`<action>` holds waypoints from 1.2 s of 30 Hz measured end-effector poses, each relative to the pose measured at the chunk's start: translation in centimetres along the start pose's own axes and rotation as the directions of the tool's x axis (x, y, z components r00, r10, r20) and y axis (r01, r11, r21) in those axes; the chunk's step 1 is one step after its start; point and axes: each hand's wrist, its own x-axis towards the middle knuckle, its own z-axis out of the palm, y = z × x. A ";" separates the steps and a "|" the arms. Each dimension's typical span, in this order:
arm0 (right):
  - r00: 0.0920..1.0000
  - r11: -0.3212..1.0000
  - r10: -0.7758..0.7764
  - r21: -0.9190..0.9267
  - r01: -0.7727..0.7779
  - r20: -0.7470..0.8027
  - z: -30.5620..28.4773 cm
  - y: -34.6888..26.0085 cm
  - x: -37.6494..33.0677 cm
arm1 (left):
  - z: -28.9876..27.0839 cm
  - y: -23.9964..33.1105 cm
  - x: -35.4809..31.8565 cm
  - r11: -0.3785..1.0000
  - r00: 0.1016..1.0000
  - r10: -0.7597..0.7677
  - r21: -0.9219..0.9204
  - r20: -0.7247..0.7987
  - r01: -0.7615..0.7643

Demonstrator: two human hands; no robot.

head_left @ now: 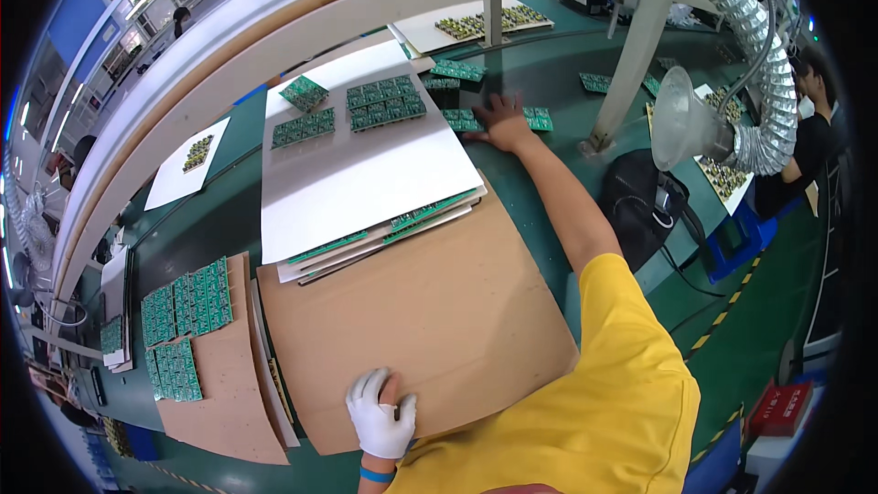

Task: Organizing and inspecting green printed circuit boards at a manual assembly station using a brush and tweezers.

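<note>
My right hand (505, 122), bare, reaches far across the bench with its fingers spread over a green circuit board panel (538, 119); whether it grips the panel I cannot tell. More green panels (459, 69) lie just beyond it. My left hand (382, 413), in a white glove with a bare fingertip showing, rests with fingers apart near the front edge of a brown cardboard sheet (430, 311). On that sheet stands a stack of white boards (366, 183) with green panels between its layers. Several circuit board panels (386, 102) lie on the stack's top.
At the left, another cardboard sheet (219, 412) bears green panels (187, 302). A metal post (631, 55) and a duct hood (686, 119) stand at the right, by a black bag (640, 197). A curved rail crosses above. Other people are nearby.
</note>
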 end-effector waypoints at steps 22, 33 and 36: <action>0.698 0.631 -0.646 0.298 0.716 -0.309 -21.9 -19.9 -22.9 | -9.2 3.1 6.2 0.962 0.963 0.225 -0.124 -0.149 -0.244; 0.348 0.224 -0.852 0.327 0.918 -0.391 -20.6 -31.9 -20.6 | -12.6 -4.7 -1.5 0.987 0.993 -0.099 0.122 -0.063 0.106; 0.375 0.207 -0.855 0.428 0.880 -0.357 -17.6 -32.9 -20.5 | -15.7 -7.8 -2.1 0.958 0.976 -0.117 0.237 -0.186 0.160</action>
